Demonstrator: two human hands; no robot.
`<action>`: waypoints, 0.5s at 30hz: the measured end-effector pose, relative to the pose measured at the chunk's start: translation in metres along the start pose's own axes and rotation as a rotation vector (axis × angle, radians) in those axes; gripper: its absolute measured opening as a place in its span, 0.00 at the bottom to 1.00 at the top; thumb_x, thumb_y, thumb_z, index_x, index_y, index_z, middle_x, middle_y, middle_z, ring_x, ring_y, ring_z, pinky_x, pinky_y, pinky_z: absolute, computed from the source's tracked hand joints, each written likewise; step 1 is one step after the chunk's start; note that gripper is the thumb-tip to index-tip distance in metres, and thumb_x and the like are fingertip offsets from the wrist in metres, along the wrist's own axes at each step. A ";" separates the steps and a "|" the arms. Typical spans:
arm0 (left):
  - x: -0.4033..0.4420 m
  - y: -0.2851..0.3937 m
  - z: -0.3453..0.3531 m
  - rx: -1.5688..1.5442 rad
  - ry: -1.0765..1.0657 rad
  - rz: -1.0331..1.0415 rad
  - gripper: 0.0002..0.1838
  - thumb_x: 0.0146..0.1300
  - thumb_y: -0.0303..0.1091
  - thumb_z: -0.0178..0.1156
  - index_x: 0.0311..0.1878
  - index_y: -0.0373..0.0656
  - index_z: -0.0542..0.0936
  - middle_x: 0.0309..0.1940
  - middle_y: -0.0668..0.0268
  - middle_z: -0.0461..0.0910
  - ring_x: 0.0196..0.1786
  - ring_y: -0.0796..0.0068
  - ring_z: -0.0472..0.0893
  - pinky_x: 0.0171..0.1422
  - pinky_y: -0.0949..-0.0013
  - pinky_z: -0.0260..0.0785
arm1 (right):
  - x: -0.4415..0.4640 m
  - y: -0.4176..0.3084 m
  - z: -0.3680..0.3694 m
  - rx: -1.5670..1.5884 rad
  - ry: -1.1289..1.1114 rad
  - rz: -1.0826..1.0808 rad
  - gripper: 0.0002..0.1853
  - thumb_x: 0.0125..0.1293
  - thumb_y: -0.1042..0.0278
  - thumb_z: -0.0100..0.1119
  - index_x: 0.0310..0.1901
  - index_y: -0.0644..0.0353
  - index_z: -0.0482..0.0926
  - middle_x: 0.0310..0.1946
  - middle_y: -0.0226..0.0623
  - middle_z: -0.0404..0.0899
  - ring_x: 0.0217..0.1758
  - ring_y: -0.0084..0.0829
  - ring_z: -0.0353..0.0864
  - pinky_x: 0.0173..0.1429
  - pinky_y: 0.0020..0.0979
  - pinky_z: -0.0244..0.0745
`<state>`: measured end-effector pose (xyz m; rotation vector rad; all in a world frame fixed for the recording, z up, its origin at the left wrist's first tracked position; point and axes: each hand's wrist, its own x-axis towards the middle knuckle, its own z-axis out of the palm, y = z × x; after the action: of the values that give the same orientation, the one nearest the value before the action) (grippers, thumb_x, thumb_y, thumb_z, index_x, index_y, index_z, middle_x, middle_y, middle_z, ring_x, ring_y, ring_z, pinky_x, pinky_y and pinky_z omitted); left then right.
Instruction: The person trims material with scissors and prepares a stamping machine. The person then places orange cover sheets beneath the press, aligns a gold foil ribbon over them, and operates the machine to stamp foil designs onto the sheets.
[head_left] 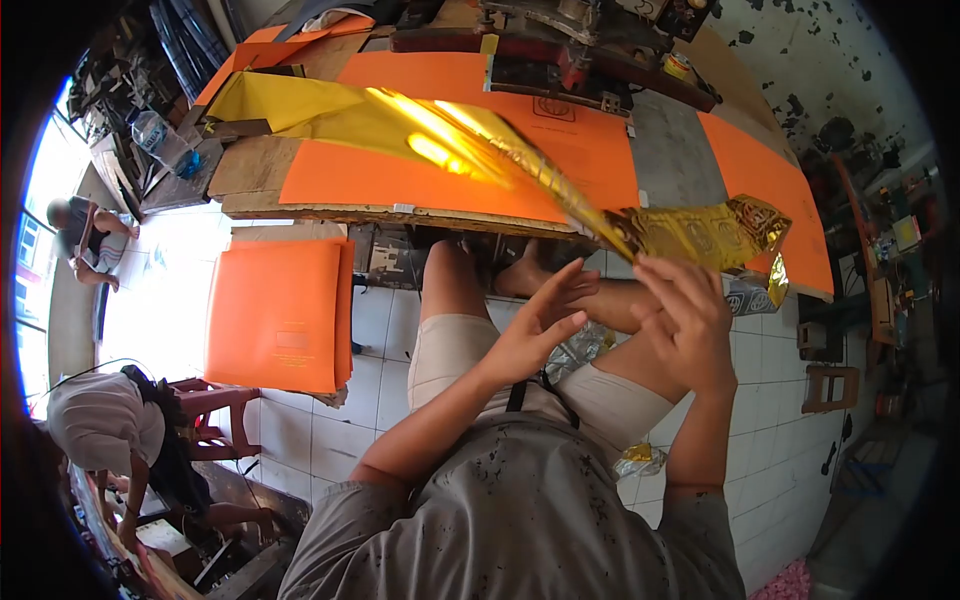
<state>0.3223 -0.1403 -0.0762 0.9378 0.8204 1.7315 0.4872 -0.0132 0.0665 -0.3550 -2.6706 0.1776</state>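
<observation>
A long strip of shiny gold foil [430, 135] stretches over the wooden bench, narrowing to a twisted part near my hands and widening again at the right, crumpled. My right hand [685, 325] pinches the foil's narrow part between thumb and fingers. Just left of it, my left hand [545, 320] has its fingers spread and holds nothing. Under the foil lies a large orange sheet [400, 185] on the bench. A printed emblem shows on the orange near the press [560, 80].
Another orange sheet [750, 170] is at the bench's right. A stack of orange folders [275, 310] stands lower left. Two people, one bending [110, 420] and one seated far left [90, 235], are nearby. A plastic bottle [165, 145] lies at the upper left.
</observation>
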 end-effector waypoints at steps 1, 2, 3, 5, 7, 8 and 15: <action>0.003 0.001 0.008 -0.050 0.031 0.023 0.36 0.79 0.34 0.59 0.84 0.38 0.55 0.75 0.56 0.70 0.78 0.64 0.69 0.81 0.58 0.62 | -0.007 -0.007 0.000 0.013 -0.009 -0.006 0.20 0.68 0.63 0.69 0.57 0.65 0.85 0.60 0.38 0.84 0.61 0.41 0.82 0.68 0.45 0.68; 0.003 0.000 0.011 -0.099 0.063 0.045 0.36 0.79 0.34 0.59 0.83 0.38 0.56 0.74 0.56 0.71 0.77 0.64 0.70 0.81 0.58 0.61 | -0.013 -0.013 0.001 0.036 -0.013 -0.009 0.20 0.68 0.62 0.69 0.57 0.65 0.85 0.60 0.39 0.84 0.61 0.41 0.83 0.67 0.44 0.69; 0.002 -0.001 0.011 -0.151 0.046 0.017 0.34 0.80 0.36 0.58 0.82 0.38 0.57 0.73 0.56 0.72 0.76 0.64 0.70 0.81 0.59 0.61 | -0.020 -0.018 0.003 0.059 -0.016 -0.012 0.21 0.68 0.62 0.69 0.58 0.65 0.85 0.61 0.39 0.83 0.61 0.41 0.83 0.66 0.44 0.70; -0.003 -0.006 0.011 -0.255 0.012 -0.040 0.32 0.81 0.39 0.57 0.80 0.37 0.60 0.71 0.57 0.73 0.75 0.65 0.70 0.80 0.59 0.61 | -0.031 -0.026 0.008 0.123 -0.020 -0.013 0.21 0.68 0.59 0.70 0.57 0.62 0.86 0.61 0.39 0.83 0.60 0.40 0.84 0.61 0.43 0.74; -0.012 -0.017 0.003 -0.263 -0.002 -0.108 0.31 0.81 0.42 0.57 0.78 0.38 0.62 0.70 0.59 0.74 0.74 0.67 0.71 0.79 0.60 0.61 | -0.038 -0.030 0.010 0.177 -0.039 -0.031 0.20 0.68 0.58 0.70 0.57 0.59 0.87 0.61 0.38 0.83 0.60 0.40 0.84 0.60 0.42 0.75; -0.016 -0.021 0.000 -0.268 -0.009 -0.144 0.30 0.82 0.44 0.56 0.77 0.38 0.63 0.69 0.60 0.75 0.73 0.68 0.72 0.79 0.60 0.61 | -0.042 -0.032 0.011 0.204 -0.049 -0.039 0.19 0.68 0.57 0.71 0.56 0.57 0.88 0.61 0.38 0.84 0.60 0.40 0.84 0.59 0.41 0.76; -0.038 0.009 -0.001 -0.285 -0.106 -0.159 0.35 0.81 0.45 0.58 0.80 0.35 0.60 0.76 0.62 0.69 0.78 0.69 0.67 0.81 0.60 0.59 | -0.056 -0.018 0.016 0.356 0.230 -0.014 0.29 0.65 0.41 0.73 0.55 0.58 0.85 0.62 0.47 0.81 0.64 0.47 0.81 0.66 0.46 0.74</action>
<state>0.3265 -0.1788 -0.0775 0.7440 0.5454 1.5953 0.5252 -0.0468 0.0322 -0.2263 -2.3555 0.5625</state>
